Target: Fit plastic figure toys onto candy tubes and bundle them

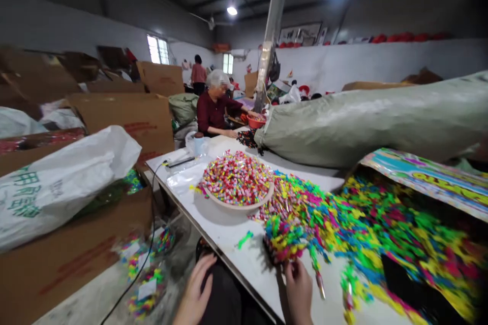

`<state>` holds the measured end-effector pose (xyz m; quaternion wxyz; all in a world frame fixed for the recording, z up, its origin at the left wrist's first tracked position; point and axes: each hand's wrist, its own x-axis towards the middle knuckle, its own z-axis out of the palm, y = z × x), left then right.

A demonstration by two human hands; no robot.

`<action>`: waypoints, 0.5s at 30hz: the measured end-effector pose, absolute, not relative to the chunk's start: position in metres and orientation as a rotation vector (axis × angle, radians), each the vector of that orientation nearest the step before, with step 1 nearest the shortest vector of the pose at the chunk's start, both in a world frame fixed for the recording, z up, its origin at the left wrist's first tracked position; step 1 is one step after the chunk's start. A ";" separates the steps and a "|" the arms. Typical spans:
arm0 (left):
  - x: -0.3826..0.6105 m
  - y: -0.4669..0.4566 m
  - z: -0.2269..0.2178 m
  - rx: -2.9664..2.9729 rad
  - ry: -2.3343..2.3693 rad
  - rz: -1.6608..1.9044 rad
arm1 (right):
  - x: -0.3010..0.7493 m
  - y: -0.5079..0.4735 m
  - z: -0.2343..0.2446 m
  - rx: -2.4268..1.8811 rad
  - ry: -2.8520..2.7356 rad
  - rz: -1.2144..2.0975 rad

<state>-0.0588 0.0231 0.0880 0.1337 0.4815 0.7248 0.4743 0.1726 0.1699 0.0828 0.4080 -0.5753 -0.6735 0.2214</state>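
Note:
My right hand is at the near edge of a thick bunch of small coloured plastic pieces, green, yellow, blue and pink. Its thumb and fingers are closed on the lower side of the bunch, partly hidden by it. My left hand is low beside the table edge, above my lap, with fingers stretched and nothing in it. Past the bunch stands a round bowl heaped with small red, pink and yellow wrapped pieces. One green piece lies alone on the white table.
A large pile of coloured pieces spreads rightward under a printed box flap. A long grey-green sack lies across the back. Another person sits at the far end. Cartons and a white sack stand left; a cable hangs down.

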 end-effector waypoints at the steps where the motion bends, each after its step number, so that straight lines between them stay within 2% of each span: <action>1: -0.064 0.036 0.087 1.459 2.082 1.339 | 0.173 0.170 0.082 -1.443 -1.702 0.561; 6: -0.064 0.107 0.090 1.729 2.148 1.061 | 0.170 0.169 0.081 -1.452 -1.700 0.532; 10: -0.038 0.123 0.088 1.781 2.194 0.793 | 0.168 0.171 0.078 -1.463 -1.679 0.542; 15: -0.034 0.115 0.081 1.504 2.159 0.989 | 0.163 0.157 0.079 -1.397 -1.888 0.587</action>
